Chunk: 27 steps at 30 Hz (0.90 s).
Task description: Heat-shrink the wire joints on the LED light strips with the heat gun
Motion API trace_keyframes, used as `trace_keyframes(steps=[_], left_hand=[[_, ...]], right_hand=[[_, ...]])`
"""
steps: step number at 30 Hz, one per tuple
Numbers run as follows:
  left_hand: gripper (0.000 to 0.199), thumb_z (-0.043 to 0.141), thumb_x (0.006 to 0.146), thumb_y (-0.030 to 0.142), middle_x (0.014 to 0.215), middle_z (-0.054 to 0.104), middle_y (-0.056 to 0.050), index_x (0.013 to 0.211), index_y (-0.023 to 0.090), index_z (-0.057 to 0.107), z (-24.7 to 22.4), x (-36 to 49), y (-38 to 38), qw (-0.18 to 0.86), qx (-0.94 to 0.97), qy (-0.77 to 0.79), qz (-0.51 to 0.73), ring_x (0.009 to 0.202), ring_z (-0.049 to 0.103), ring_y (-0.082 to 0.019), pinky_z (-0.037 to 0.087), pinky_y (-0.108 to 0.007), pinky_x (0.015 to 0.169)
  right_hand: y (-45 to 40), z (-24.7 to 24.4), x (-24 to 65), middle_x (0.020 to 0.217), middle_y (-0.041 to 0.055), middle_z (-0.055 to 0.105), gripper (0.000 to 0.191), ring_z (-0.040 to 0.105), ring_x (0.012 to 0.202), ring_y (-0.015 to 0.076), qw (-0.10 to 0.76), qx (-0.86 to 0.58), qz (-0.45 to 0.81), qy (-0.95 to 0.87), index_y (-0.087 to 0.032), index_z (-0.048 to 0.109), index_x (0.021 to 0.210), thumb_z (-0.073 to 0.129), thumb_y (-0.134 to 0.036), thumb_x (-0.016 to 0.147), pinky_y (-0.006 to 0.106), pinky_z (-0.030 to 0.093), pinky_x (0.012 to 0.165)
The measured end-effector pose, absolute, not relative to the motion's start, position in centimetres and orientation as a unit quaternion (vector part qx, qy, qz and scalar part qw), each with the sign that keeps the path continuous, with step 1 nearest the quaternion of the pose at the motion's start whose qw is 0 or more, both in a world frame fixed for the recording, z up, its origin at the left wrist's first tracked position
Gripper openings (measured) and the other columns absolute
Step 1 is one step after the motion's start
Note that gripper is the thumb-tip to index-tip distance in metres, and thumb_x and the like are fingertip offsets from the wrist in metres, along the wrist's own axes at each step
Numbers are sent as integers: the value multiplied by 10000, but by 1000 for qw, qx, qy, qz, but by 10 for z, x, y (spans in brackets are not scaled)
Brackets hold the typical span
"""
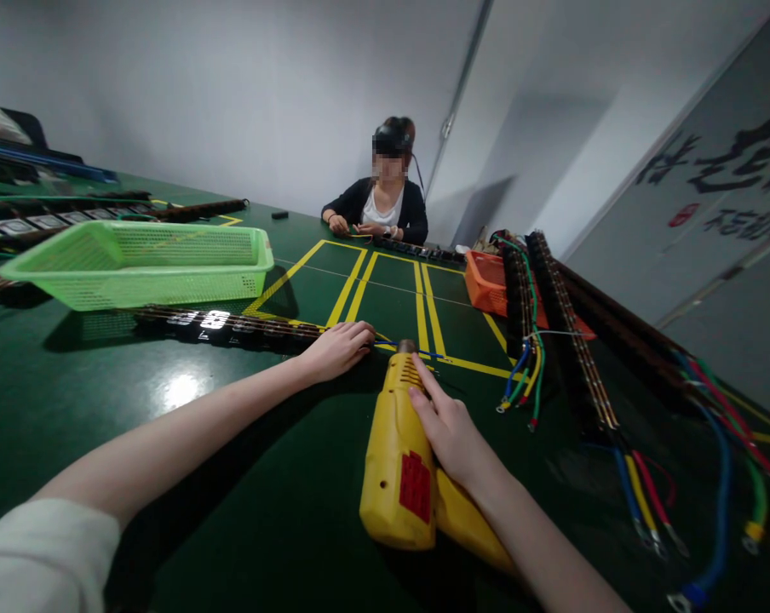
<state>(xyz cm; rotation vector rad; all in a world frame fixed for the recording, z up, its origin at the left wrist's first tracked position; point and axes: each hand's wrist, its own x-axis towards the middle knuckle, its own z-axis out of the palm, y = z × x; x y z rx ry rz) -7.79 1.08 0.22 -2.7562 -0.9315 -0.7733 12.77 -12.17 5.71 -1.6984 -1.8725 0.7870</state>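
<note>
My right hand (452, 430) is closed on a yellow heat gun (394, 451), with the index finger lying along its vented front. The gun's metal nozzle (406, 346) points away from me, close to a thin blue wire (429, 353) that runs across in front of it. My left hand (340, 351) is closed around the right end of a long black wiring strip (232, 330), where the blue wire comes out by the fingertips. What lies under the left fingers is partly hidden.
A light green basket (186, 285) stands behind the strip. At the right, an orange basket (485, 283) sits by black strips (564, 315) with coloured, lug-ended cables (644, 502). Across the green table (232, 502), marked with yellow tape (347, 289), sits another person (385, 200) handling wires.
</note>
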Motion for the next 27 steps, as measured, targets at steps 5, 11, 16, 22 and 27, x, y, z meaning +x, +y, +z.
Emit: trace_keyframes(steps=[5,11,16,22,27], left_hand=[[167,385,936,236,1141,528,-73,1058,177,483,2,-78,11,55,-912,-311,-264,1031,534,-191,460,-328,886],[170,382,936,239,1131,530,-79,1054,175,486,1,-78,11,53,-913,-306,-265,1020,536,-191,460,-328,885],[165,390,929,226,1131,526,-77,1050,177,490,1,-78,11,53,-910,-310,-269,1013,536,-190,455,-323,881],[165,396,918,219,1107,531,-81,1037,175,500,3,-77,10,47,-910,-308,-274,997,536,-190,455,-322,871],[172,393,917,224,1102,531,-79,1043,170,497,2,-77,10,47,-909,-306,-279,1003,533,-190,460,-331,878]], right_hand=[[-126,59,144,1222,87,605,572,578,1114,267,261,-651,276,-658,-308,249,1449,307,-509,917,413,397,937],[-127,58,151,1236,98,593,586,544,1161,265,270,-658,269,-650,-277,247,1454,304,-498,915,405,379,961],[-125,57,150,1293,101,553,581,499,1212,264,263,-657,264,-655,-281,238,1455,295,-496,918,410,374,969],[-123,56,148,1309,120,535,578,505,1206,262,255,-658,257,-660,-252,236,1459,282,-469,925,404,386,957],[-125,59,134,1292,95,557,566,541,1162,252,252,-642,259,-676,-271,246,1454,295,-477,929,380,407,934]])
